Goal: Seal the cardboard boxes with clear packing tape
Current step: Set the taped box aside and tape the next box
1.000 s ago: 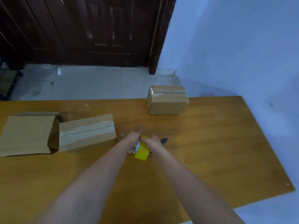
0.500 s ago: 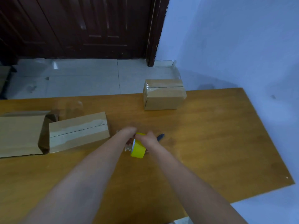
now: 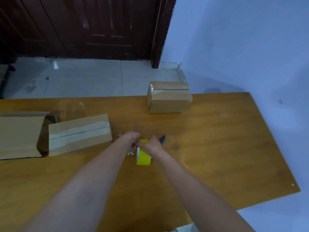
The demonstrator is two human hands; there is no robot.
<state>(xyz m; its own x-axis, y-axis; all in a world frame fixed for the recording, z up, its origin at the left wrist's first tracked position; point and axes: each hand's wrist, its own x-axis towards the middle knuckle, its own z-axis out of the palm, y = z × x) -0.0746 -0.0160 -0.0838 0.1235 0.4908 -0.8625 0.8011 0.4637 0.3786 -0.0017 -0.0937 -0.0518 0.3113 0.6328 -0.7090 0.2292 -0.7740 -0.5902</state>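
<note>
A yellow tape roll (image 3: 143, 157) stands on edge at mid-table. My right hand (image 3: 151, 144) grips its top. My left hand (image 3: 133, 137) is right beside it on the left, fingers curled at the roll's side; a bit of loose tape (image 3: 130, 151) hangs below it. A long taped cardboard box (image 3: 80, 133) lies to the left. A smaller taped box (image 3: 168, 97) sits at the table's far edge. A third, plain box (image 3: 20, 134) lies at the far left, cut off by the frame.
A blue-handled tool (image 3: 162, 138) lies just right of my right hand, partly hidden. The wooden table (image 3: 217, 148) ends near a blue wall on the right. Beyond the far edge are a tiled floor and a dark door (image 3: 83, 27).
Both hands stayed together on the yellow roll. The view drifted slightly, so the boxes sit a little differently in frame.
</note>
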